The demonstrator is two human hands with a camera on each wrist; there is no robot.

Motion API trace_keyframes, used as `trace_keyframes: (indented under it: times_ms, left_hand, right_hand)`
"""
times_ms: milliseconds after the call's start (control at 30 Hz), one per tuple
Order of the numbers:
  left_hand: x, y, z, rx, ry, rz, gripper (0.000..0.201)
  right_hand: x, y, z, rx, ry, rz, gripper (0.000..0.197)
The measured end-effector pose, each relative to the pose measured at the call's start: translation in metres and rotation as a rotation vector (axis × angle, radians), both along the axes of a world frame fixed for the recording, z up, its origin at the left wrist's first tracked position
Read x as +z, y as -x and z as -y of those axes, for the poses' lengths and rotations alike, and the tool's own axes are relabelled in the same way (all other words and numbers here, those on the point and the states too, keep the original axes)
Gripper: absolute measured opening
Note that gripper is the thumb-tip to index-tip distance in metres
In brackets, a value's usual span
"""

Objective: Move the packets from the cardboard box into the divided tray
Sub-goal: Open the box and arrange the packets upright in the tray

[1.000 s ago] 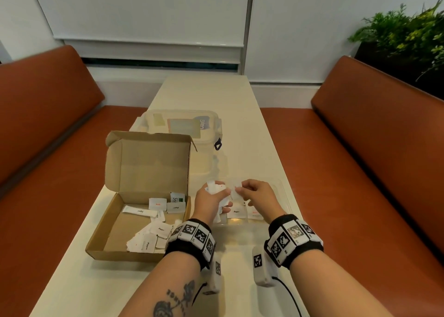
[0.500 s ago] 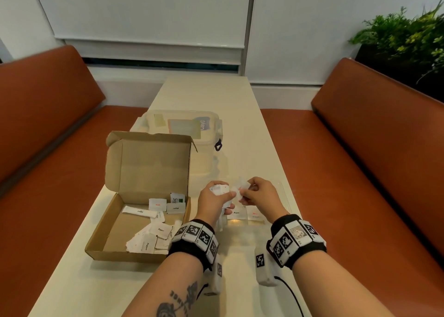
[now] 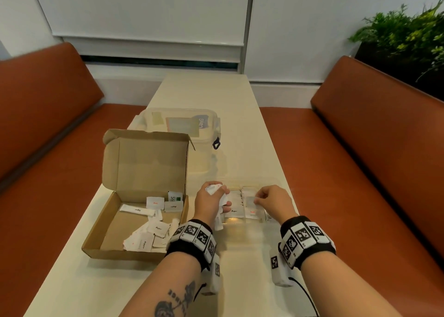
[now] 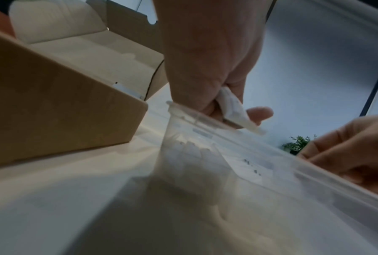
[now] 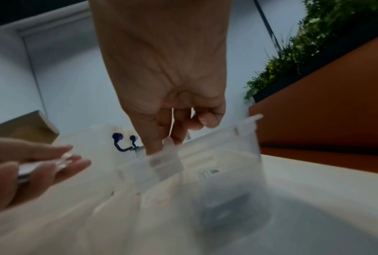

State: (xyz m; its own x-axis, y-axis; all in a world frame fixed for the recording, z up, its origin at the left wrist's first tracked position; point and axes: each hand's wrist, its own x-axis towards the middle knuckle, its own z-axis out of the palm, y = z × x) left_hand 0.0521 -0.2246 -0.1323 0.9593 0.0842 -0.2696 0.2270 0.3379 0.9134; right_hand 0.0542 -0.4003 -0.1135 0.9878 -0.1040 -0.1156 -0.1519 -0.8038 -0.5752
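Left hand (image 3: 209,202): fingers curled round a bunch of white packets (image 3: 214,189), held above the 9 o'clock end of the divided tray (image 3: 242,223); left wrist view shows the packets' edges sticking out between thumb and fingers.
Right hand (image 3: 272,201): thumb and forefinger pinch a single packet (image 5: 167,159), which hangs down into a middle compartment of the tray; other fingers loosely curled.
Divided tray: clear plastic, on the table (image 3: 240,129) just at 3 o'clock of the cardboard box (image 3: 125,220). Compartments already hold standing packets; labels partly legible, one reads "Pepper".
Cardboard box: lid flap upright at its 12 o'clock side. Loose packets (image 3: 146,235) scattered on its floor, mostly toward the 3 o'clock wall; one long sachet (image 3: 137,210) lies flat near the middle.
Clear container (image 3: 187,127): lidded, with a dark blue clasp, at 12 o'clock of the box, apart from the tray.
Surroundings: orange bench seats (image 3: 360,148) either side of the table, green plant (image 3: 403,30) at 2 o'clock.
Wrists: both wear black bands with square black-and-white markers.
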Motion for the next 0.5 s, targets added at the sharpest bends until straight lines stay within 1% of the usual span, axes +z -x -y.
trace_keyframes:
  times_ms: [133, 300, 400, 500]
  left_hand:
    - [-0.001, 0.001, 0.002, -0.002, -0.001, -0.003, 0.011]
    - [-0.001, 0.002, 0.004, -0.016, 0.011, -0.02, 0.008]
    - [-0.001, 0.002, 0.003, -0.012, 0.0, -0.019, 0.007]
    - [0.0, 0.002, 0.003, -0.01, -0.004, -0.018, 0.008]
  right_hand:
    - [-0.01, -0.001, 0.002, 0.028, 0.091, -0.05, 0.003]
    - [-0.022, 0.001, -0.005, -0.005, 0.156, -0.008, 0.005]
    - [-0.027, 0.003, -0.008, 0.008, 0.197, 0.01, 0.002]
    - [-0.029, 0.002, -0.009, 0.054, 0.234, 0.03, 0.013]
